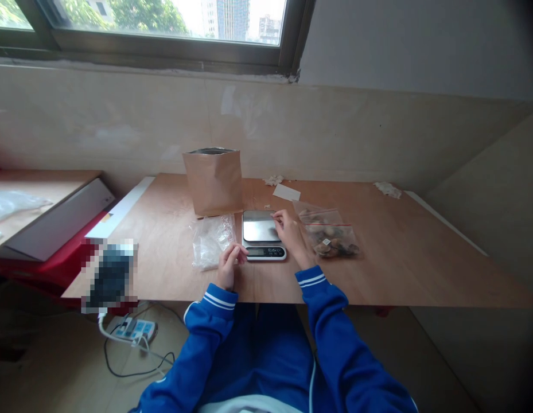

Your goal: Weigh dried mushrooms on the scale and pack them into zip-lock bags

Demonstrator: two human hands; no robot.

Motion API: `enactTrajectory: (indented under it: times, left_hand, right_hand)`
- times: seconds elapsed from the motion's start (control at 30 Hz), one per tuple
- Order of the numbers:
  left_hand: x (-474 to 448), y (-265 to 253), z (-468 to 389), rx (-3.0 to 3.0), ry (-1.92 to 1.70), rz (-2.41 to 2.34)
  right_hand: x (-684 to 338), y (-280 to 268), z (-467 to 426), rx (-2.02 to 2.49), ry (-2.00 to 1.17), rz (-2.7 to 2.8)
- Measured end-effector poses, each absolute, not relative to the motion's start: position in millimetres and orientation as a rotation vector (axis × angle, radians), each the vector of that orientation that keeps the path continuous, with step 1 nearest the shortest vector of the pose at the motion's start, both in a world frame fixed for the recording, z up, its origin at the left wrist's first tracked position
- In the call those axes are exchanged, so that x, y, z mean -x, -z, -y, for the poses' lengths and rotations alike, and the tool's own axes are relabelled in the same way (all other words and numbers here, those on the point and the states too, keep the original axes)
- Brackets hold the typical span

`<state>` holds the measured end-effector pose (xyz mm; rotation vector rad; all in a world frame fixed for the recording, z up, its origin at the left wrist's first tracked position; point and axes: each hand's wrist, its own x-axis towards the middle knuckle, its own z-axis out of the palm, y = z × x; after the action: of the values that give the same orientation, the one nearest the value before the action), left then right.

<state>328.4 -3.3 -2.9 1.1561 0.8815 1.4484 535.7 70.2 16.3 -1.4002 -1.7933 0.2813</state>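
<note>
A white power strip (136, 330) with a trailing cable lies on the floor at the near left, below the edge of the smooth plywood table (421, 252). Farther right, a crinkled clear plastic bag (210, 240) lies flat on the wood, and behind it stands an upright brown kraft-paper pouch (213, 180), open at the top with a dark lining. The left hand (229, 265) rests at the near right corner of the clear bag, fingers curled and pinching its edge, just beside the scale. The digital kitchen scale (261, 234), a flat rectangle with a shiny steel platform and a dark display strip, sits at the table's middle. The right hand (291, 232) lies along the scale's right side, fingertips closed on what seems a small thin piece at the platform's far right corner. Touching that hand's right, a zip-seal plastic bag (329, 232) holds lumpy brown and grey pieces. A white paper slip (286, 192) lies beyond.
</note>
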Motion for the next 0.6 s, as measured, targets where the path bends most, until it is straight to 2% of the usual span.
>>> enactTrajectory:
  times: [0.27, 0.5, 0.6]
  left_hand:
    - [-326, -9, 2, -1.353, -1.499, -1.039]
    - [-316, -80, -54, -1.746, -1.718, -1.595]
    - [-304, -113, -91, -1.859, -1.695, -1.817]
  right_hand:
    - [-516, -4, -79, 1.408, -0.268, 1.930]
    - [-532, -17, -46, 1.281, -0.235, 1.803]
    - [-540, -16, -23, 1.293, -0.252, 1.700]
